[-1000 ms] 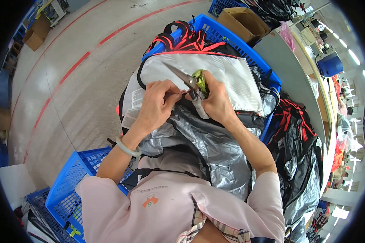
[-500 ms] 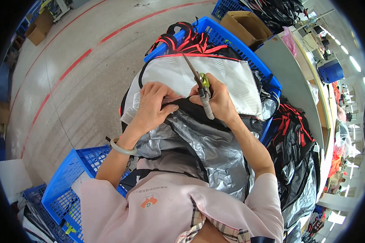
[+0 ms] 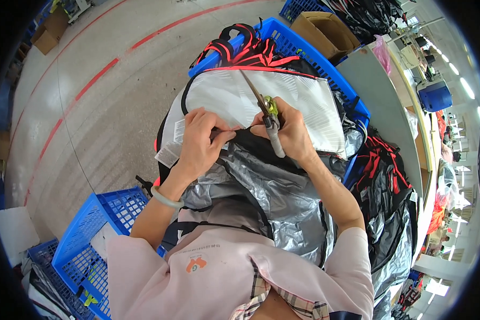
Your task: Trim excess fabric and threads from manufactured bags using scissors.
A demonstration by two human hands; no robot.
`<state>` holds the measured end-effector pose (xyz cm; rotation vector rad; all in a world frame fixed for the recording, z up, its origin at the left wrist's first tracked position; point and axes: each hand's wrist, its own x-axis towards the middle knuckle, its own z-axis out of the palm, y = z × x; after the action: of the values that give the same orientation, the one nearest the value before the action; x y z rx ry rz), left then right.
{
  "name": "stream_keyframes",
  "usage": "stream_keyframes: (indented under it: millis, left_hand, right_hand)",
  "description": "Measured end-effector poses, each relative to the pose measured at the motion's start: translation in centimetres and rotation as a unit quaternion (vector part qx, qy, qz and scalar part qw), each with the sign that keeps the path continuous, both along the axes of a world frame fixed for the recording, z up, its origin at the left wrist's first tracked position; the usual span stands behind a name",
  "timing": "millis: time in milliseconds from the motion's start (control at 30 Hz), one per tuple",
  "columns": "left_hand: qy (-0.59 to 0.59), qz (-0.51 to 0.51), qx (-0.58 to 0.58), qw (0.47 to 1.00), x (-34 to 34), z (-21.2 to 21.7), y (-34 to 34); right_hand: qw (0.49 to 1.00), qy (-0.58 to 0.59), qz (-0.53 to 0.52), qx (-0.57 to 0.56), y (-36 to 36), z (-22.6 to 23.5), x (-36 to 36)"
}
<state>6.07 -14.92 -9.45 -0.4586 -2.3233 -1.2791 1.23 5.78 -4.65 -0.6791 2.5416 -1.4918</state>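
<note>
White-and-silver bag point(image 3: 229, 98): lay across the blue basket point(image 3: 333, 73). Pinched its black edge point(image 3: 245, 140) in the left hand point(image 3: 201, 140), fingertips together; grasped scissors point(image 3: 275, 137) in the right hand point(image 3: 294, 130), fingers curled round.

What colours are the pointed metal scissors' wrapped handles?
Grey and yellow-green wrapped handles, clearest in the head view.
</note>
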Motion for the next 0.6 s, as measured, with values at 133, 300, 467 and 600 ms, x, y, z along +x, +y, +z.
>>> stream_keyframes:
  millis: [133, 300, 467, 600]
  left_hand:
    - [-0.090, -0.003, 0.052, 0.995, -0.3, -0.7, -0.2]
    - [-0.117, -0.020, 0.065, 0.991, -0.3, -1.2, -0.3]
    - [-0.086, -0.010, 0.047, 0.995, -0.2, -0.6, -0.1]
    - [-0.100, -0.011, 0.046, 0.994, 0.0, -0.3, 0.0]
  right_hand:
    - [0.992, 0.041, -0.070, 0.096, 3.1, 1.2, -1.2]
    - [0.952, 0.145, 0.059, 0.264, 8.2, 2.1, -0.2]
    - [0.938, 0.107, 0.092, 0.317, 8.7, 1.0, 0.7]
    - [0.935, 0.117, 0.125, 0.311, 7.9, 0.9, 0.2]
